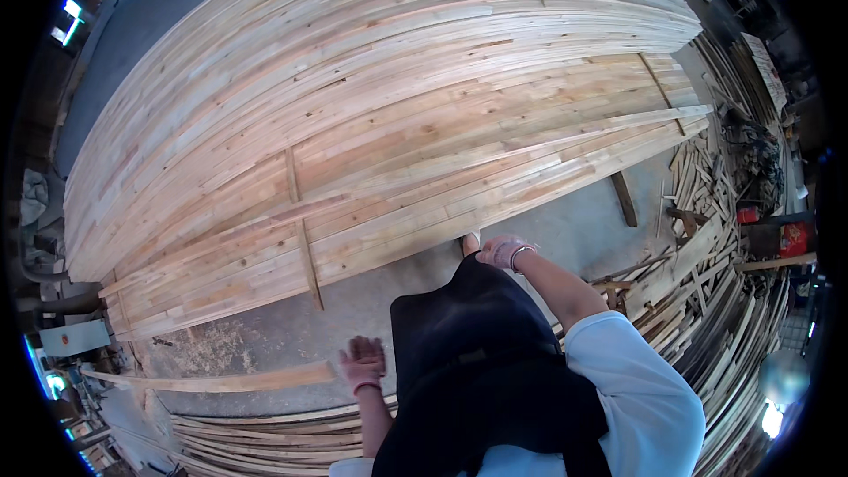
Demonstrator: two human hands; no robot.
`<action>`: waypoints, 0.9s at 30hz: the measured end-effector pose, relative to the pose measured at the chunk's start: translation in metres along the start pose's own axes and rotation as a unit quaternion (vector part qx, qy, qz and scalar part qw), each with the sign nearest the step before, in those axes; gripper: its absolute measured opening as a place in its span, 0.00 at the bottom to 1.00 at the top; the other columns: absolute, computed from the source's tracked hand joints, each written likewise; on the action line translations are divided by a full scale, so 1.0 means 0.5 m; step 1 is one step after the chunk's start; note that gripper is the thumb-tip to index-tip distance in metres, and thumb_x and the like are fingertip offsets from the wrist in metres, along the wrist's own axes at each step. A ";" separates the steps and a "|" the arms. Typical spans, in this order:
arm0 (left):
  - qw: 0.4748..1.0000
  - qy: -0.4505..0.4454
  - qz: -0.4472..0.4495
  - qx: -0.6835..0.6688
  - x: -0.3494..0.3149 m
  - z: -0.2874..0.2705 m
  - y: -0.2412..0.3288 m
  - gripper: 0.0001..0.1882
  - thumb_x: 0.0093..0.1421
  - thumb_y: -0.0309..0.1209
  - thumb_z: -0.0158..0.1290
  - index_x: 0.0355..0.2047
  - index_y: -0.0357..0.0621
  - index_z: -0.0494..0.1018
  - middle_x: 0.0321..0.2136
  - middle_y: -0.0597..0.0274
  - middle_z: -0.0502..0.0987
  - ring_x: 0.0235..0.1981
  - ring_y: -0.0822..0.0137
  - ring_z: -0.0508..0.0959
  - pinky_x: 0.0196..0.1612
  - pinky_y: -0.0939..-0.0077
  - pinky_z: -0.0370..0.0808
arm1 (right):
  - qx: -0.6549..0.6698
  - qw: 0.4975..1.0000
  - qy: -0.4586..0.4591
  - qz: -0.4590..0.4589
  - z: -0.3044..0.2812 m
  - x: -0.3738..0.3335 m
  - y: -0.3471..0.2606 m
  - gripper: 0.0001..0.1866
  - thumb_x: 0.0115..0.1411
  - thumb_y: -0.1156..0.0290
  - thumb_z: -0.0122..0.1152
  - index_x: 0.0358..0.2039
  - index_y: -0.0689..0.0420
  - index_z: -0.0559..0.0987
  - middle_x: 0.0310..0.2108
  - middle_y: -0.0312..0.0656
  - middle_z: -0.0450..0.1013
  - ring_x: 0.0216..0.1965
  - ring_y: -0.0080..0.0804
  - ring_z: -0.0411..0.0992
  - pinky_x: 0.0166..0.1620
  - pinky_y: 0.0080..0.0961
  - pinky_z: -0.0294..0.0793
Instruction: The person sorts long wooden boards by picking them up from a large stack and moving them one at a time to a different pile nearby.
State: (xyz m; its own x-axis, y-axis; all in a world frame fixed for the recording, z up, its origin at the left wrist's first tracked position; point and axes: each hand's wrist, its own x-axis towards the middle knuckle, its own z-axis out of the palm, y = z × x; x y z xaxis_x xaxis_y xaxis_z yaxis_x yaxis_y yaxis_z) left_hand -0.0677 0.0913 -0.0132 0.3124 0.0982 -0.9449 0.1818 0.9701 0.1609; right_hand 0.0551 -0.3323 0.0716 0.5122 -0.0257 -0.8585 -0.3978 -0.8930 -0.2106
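Note:
Both my hands wear thin pinkish gloves. My left hand [363, 363] is held low beside my dark apron [477, 336], its fingers apart and nothing seen in them. Close to it lies the end of a long narrow wooden board [238, 380]. My right hand [506, 253] is in front of my body, past the apron's far edge and near my shoe [470, 243]. Its back faces up and its fingertips are turned from view, so what they hold, if anything, is hidden. Ahead spreads a broad stack of pale wooden strips [389, 106], apart from both hands.
Thin cross battens [309, 265] lie across the stack's lower layers. A dark wooden bearer [624, 200] juts out from under it. Piles of offcuts and long strips [698, 300] fill the right side. More strips [265, 437] lie near me at left. Sawdust [212, 349] covers part of the concrete floor.

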 end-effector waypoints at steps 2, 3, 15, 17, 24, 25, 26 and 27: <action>0.997 -0.016 -0.044 0.056 0.016 0.035 -0.076 0.24 0.60 0.54 0.44 0.32 0.46 0.77 0.35 0.56 0.79 0.39 0.52 0.77 0.50 0.48 0.70 | -0.002 1.000 0.007 -0.002 -0.049 0.084 0.029 0.25 0.57 0.47 0.44 0.44 0.50 0.78 0.43 0.46 0.75 0.47 0.42 0.72 0.52 0.34 0.68; 0.995 -0.019 -0.052 0.085 0.022 0.044 -0.100 0.24 0.60 0.53 0.44 0.30 0.46 0.77 0.35 0.56 0.79 0.39 0.51 0.77 0.50 0.48 0.70 | -0.019 1.000 0.020 -0.008 -0.073 0.114 0.045 0.25 0.56 0.48 0.44 0.43 0.51 0.78 0.42 0.47 0.75 0.46 0.41 0.73 0.51 0.34 0.68; 0.993 0.002 -0.007 0.115 -0.113 0.185 -0.239 0.19 0.57 0.48 0.49 0.33 0.44 0.75 0.33 0.58 0.76 0.34 0.56 0.75 0.41 0.54 0.73 | -0.269 0.928 0.258 0.007 -0.352 0.410 0.210 0.30 0.51 0.48 0.58 0.49 0.55 0.70 0.43 0.40 0.71 0.46 0.31 0.70 0.48 0.29 0.68; 0.988 0.050 0.005 0.145 -0.154 0.221 -0.266 0.19 0.57 0.47 0.51 0.34 0.42 0.74 0.34 0.56 0.77 0.34 0.55 0.75 0.42 0.53 0.73 | -0.323 0.891 0.318 -0.014 -0.352 0.465 0.233 0.18 0.51 0.60 0.58 0.42 0.50 0.75 0.39 0.40 0.75 0.44 0.34 0.72 0.44 0.34 0.68; 0.981 0.091 0.030 0.166 -0.179 0.199 -0.259 0.17 0.59 0.43 0.52 0.34 0.39 0.74 0.33 0.54 0.77 0.34 0.55 0.76 0.42 0.58 0.75 | -0.389 0.895 0.214 -0.036 -0.327 0.584 0.268 0.07 0.53 0.68 0.55 0.29 0.45 0.81 0.31 0.36 0.78 0.37 0.32 0.76 0.36 0.32 0.70; 0.980 0.098 0.032 0.172 -0.179 0.194 -0.255 0.17 0.59 0.43 0.52 0.34 0.39 0.74 0.33 0.53 0.77 0.34 0.55 0.76 0.42 0.59 0.75 | -0.402 0.889 0.215 -0.047 -0.333 0.581 0.272 0.07 0.53 0.68 0.54 0.29 0.45 0.81 0.31 0.36 0.78 0.37 0.31 0.76 0.35 0.31 0.70; 0.981 0.089 0.028 0.170 -0.180 0.188 -0.247 0.17 0.59 0.43 0.51 0.34 0.39 0.73 0.34 0.53 0.77 0.34 0.55 0.76 0.42 0.58 0.75 | -0.392 0.895 0.207 -0.055 -0.329 0.590 0.281 0.06 0.52 0.69 0.55 0.26 0.47 0.81 0.31 0.37 0.78 0.36 0.33 0.77 0.35 0.32 0.71; 0.983 0.077 0.025 0.166 -0.176 0.195 -0.241 0.18 0.60 0.44 0.51 0.35 0.39 0.73 0.34 0.53 0.77 0.35 0.55 0.76 0.43 0.58 0.75 | -0.382 0.894 0.220 -0.080 -0.334 0.589 0.290 0.06 0.50 0.69 0.55 0.25 0.48 0.81 0.30 0.38 0.78 0.35 0.35 0.77 0.34 0.33 0.72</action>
State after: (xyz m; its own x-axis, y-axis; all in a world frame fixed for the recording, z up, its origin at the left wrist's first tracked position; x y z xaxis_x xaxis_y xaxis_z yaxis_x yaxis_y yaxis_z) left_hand -0.0260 -0.0558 0.0783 0.1889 0.2016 -0.9611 0.4720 0.8396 0.2689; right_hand 0.2753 -0.5445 -0.1335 0.8329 0.1063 -0.5432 0.2574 -0.9432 0.2101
